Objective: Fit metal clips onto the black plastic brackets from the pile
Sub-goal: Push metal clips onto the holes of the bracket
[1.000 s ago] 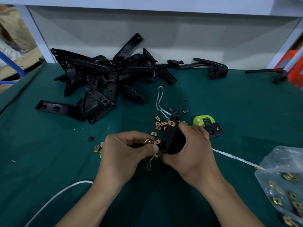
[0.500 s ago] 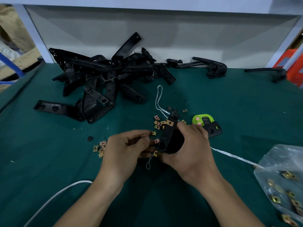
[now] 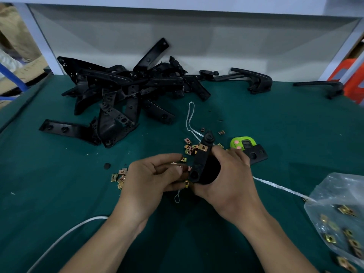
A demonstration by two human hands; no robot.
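Observation:
My right hand (image 3: 226,174) grips a black plastic bracket (image 3: 202,156) held upright over the green mat; one brass-coloured clip (image 3: 203,147) sits on its upper part. My left hand (image 3: 155,176) pinches a small metal clip (image 3: 186,168) between thumb and fingers, right against the bracket's lower left edge. Loose clips (image 3: 190,147) lie just behind the hands, and more (image 3: 119,177) lie to the left of my left hand. The pile of black brackets (image 3: 122,95) is at the back left.
A clear plastic bag (image 3: 338,203) with several clips lies at the right edge. A green device (image 3: 243,142) with a black part (image 3: 256,154) sits right of the bracket. White cords (image 3: 190,117) cross the mat. Two lone brackets (image 3: 256,79) lie along the back wall.
My left hand drew back slightly with the clip, then brought it against the lower part of the bracket. My right hand kept the bracket nearly still.

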